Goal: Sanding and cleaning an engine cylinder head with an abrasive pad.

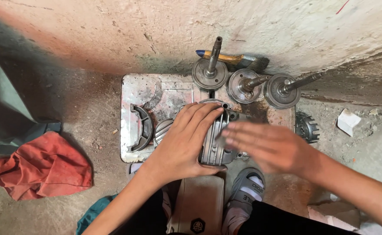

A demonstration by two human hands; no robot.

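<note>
A finned grey metal engine cover [217, 139] lies on a flat, worn metal tray [132, 93] on the ground. My left hand [186, 139] grips the cover from its left side, fingers spread over the top and thumb under the near edge. My right hand [269, 146] is blurred with motion, fingers stretched out flat, over the right part of the cover; I cannot tell if it touches it. Most of the cover is hidden under both hands.
Three round flywheels with shafts [209, 72], [244, 85], [283, 89] stand at the tray's far edge by the wall, a brush [230, 58] behind them. A curved shoe part [141, 127], a toothed gear [308, 127], a red rag [43, 167], a sandalled foot [245, 191].
</note>
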